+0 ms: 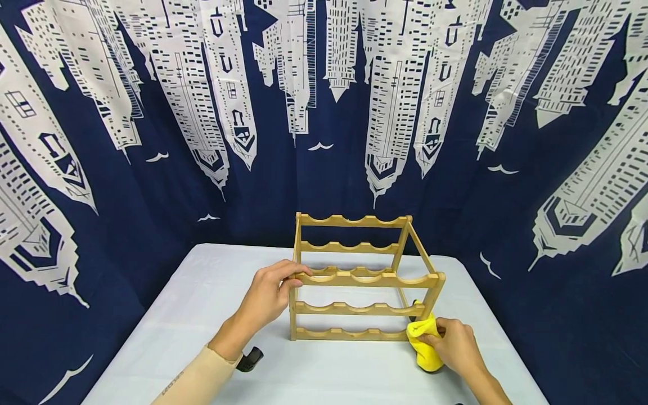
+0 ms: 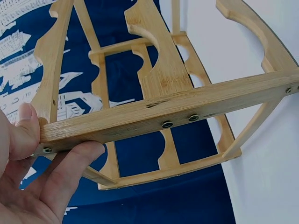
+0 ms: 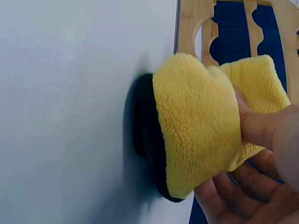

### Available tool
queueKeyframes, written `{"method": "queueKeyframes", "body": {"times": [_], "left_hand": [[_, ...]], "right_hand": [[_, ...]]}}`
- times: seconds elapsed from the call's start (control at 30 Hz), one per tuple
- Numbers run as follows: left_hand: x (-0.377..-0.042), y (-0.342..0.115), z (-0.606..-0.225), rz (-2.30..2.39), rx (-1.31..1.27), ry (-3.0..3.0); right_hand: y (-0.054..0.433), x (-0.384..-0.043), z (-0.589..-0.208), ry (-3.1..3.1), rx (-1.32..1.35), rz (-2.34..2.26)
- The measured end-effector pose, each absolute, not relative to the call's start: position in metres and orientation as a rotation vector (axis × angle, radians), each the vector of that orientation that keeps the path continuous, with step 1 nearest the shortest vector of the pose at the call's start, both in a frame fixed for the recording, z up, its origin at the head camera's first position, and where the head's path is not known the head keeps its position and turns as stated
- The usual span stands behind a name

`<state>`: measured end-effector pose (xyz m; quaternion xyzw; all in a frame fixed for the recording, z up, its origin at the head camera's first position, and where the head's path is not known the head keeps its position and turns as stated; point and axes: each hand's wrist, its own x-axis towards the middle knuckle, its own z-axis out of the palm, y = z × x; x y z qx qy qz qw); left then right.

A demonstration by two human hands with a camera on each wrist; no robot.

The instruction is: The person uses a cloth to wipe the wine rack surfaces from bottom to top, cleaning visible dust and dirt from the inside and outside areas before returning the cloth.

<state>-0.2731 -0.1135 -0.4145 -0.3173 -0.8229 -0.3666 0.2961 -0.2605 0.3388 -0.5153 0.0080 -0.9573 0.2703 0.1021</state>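
Observation:
A wooden wine rack [image 1: 364, 279] with scalloped rails stands upright on the white table. At its front left upper corner my left hand [image 1: 268, 292] grips the frame; the left wrist view has thumb and fingers about the end of a post [image 2: 126, 116] with screw heads. My right hand [image 1: 458, 344] pinches a yellow fluffy cloth [image 1: 427, 346] with a dark edge at the rack's lower front right corner. Up close, the cloth [image 3: 198, 121] hangs folded between thumb and fingers, its black edge [image 3: 152, 135] near the tabletop. Whether the cloth touches the post is hard to tell.
The white-covered table [image 1: 202, 292] extends around the rack on both sides. Behind it hangs a navy curtain [image 1: 263, 208] with white city buildings printed upside down. A black wrist device [image 1: 250, 359] shows beneath my left wrist.

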Motion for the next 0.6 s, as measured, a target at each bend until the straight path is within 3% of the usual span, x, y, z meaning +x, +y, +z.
{"method": "queueKeyframes", "body": {"times": [0.6], "left_hand": [[-0.279,-0.127,-0.416,-1.013,-0.833,-2.175]], "right_hand": [[0.373,-0.262,-0.477,-2.773,0.020,0.792]]}}
